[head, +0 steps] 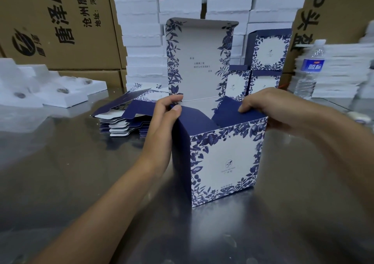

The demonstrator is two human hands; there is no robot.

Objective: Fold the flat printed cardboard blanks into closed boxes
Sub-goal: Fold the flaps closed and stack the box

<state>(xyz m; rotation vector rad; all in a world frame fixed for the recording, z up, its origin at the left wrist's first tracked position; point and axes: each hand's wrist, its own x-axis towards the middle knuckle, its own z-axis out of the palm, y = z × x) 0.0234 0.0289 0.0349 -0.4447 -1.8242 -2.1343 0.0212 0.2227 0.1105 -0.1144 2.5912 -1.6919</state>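
A blue-and-white floral printed box [224, 162] stands upright on the metal table [81, 172], its lid flap [200, 61] raised straight up at the back. My left hand [166, 120] pinches the box's top left corner between thumb and fingers. On the top right edge, my right hand [263, 109] holds the rim, fingers pressing a dark blue side flap [228, 111] inward. A pile of flat printed blanks [125, 118] lies to the left behind my left hand. Three closed printed boxes [265, 61] are stacked behind on the right.
White foam trays [50, 89] lie at the far left. Tall stacks of white foam pieces [182, 10] and brown cartons [56, 20] line the back. A water bottle [309, 69] stands at the right, beside more white stacks [344, 69].
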